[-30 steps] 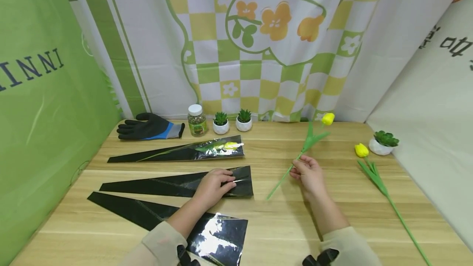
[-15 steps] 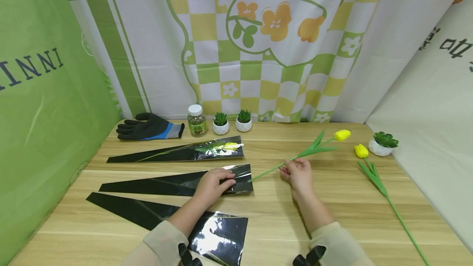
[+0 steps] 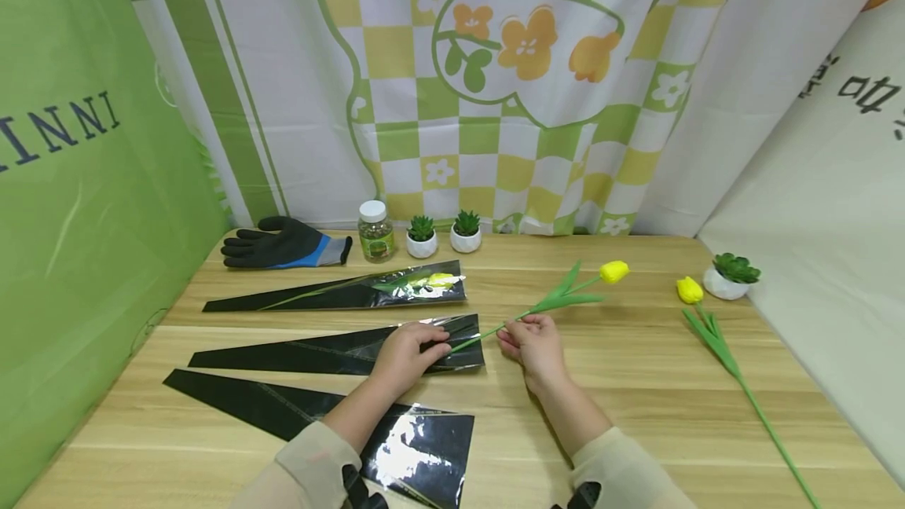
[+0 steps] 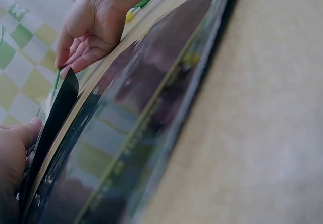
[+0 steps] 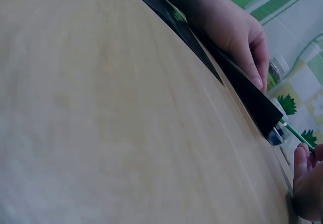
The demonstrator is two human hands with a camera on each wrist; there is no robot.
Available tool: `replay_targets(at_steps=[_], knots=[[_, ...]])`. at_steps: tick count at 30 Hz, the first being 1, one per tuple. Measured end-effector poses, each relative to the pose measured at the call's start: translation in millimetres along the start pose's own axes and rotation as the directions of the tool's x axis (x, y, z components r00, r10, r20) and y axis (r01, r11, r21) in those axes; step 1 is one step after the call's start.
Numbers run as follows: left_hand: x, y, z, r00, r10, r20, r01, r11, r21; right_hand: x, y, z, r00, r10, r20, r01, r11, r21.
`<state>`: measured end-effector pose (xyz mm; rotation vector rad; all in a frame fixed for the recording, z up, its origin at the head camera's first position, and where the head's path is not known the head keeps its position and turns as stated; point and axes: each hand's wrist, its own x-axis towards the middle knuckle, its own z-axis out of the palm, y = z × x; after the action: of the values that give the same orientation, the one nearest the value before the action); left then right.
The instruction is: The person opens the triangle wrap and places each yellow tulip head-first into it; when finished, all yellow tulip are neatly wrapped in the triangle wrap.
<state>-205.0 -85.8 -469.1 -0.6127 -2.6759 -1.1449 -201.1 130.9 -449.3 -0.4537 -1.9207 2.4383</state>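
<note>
Right-hand grip [image 3: 533, 344]: thumb and fingertips pinch the green stem of a yellow tulip, below its leaves.
Held tulip [image 3: 566, 301]: bloom up and to the right; lower stem slants left across the mouth of the middle sleeve, its end close to the left-hand fingers. Cannot tell whether the tip is under the clear film.
Left-hand grip [image 3: 410, 352]: lies over the wide end of the middle sleeve, touching it, thumb and forefinger toward the stem. Whether it pinches the film, cannot tell.
Middle sleeve [image 3: 297, 353]: black, tapering left, wide mouth facing right; one mouth corner is raised in both wrist views.
Near sleeve [image 3: 424, 438]: same kind, glossy with glare, partly under the left forearm.
Far sleeve [image 3: 339, 289]: holds another yellow tulip [image 3: 440, 280] behind film.
Loose tulip [image 3: 728, 356]: on the tabletop [image 3: 679, 383], far right, bloom just beside a potted succulent [image 3: 731, 277].
Back edge, left to right: black-and-blue glove [image 3: 283, 243], white-lidded jar [image 3: 376, 234], two small succulents [image 3: 421, 238] in white pots.
Backdrop: checked, flowered curtain [image 3: 495, 140].
</note>
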Motion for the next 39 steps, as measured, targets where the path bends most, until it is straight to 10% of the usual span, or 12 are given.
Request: replay_targets(at_steps=[29, 39], knots=[[-0.4, -2.5, 1.2, 1.000, -0.002, 0.009, 0.002, 1.000, 0.010, -22.3, -8.4, -16.8, 0.951, 0.232, 0.203, -0.228, 0.973, -0.044], [-0.7, -1.8, 0.6, 1.000, 0.001, 0.015, -0.001, 1.000, 0.005, -25.3, -20.1, -28.5, 0.952, 0.206, 0.225, -0.153, 0.961, -0.231]])
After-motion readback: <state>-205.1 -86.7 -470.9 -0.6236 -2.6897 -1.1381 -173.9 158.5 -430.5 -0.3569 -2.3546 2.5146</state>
